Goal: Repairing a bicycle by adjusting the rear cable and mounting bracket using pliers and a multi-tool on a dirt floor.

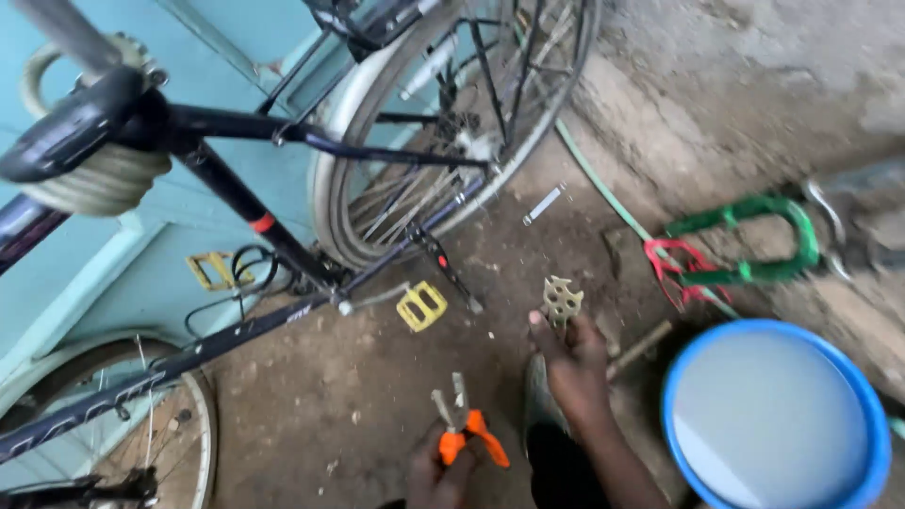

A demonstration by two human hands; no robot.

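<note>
Left hand (438,471) grips orange pliers (462,429), jaws up; right hand (570,363) pinches pale pedal piece (562,300) at 12 o'clock. Yellow pedal (420,306) on bike (236,198), 10 o'clock. Blue basin (872,443) at 3. Step, likely: pedal work. Next needs pliers brought to piece.

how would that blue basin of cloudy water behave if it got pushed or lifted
The blue basin looks nearly full, so probably heavy for its size. The cloudy water sits close to the rim and would likely slosh over. It looks wide, so unlikely to tip.
</note>
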